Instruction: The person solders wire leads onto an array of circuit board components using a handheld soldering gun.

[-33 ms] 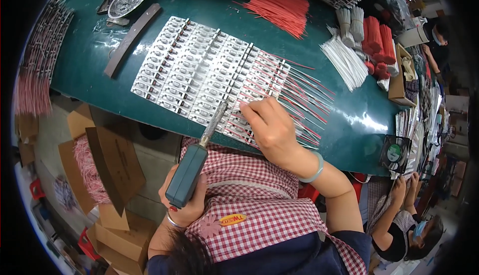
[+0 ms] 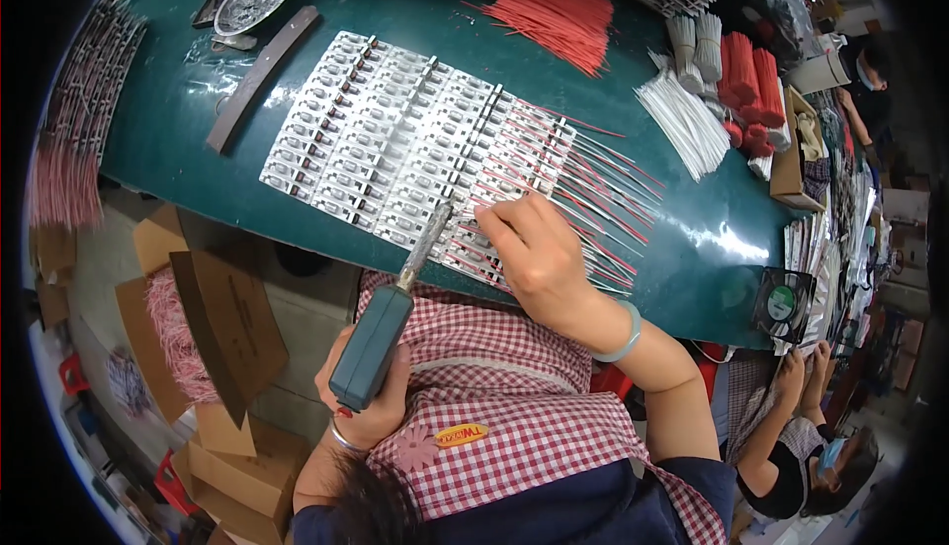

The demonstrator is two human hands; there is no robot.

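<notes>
In my left hand [image 2: 389, 402] is a soldering gun with a dark green handle [image 2: 372, 347], the fingers wrapped round its grip. Its long grey metal tip [image 2: 425, 247] reaches up to the panel of small white parts [image 2: 395, 140], near the front part of its wired side. Close to that tip, my right hand [image 2: 542, 260] pinches with thumb and forefinger at a thin wire; the fingers hide the exact contact. Red and white wires [image 2: 608, 189] stick out to the right from the panel's right-hand rows.
On the green table [image 2: 395, 11] lie a dark curved bar [image 2: 262, 81], a metal dish [image 2: 255, 0], a red wire pile [image 2: 552, 13] and white wires [image 2: 682, 120]. A small fan [image 2: 783, 300] stands at the right edge. Below left is an open carton [image 2: 222, 333]. A co-worker's hands [image 2: 803, 377] show at right.
</notes>
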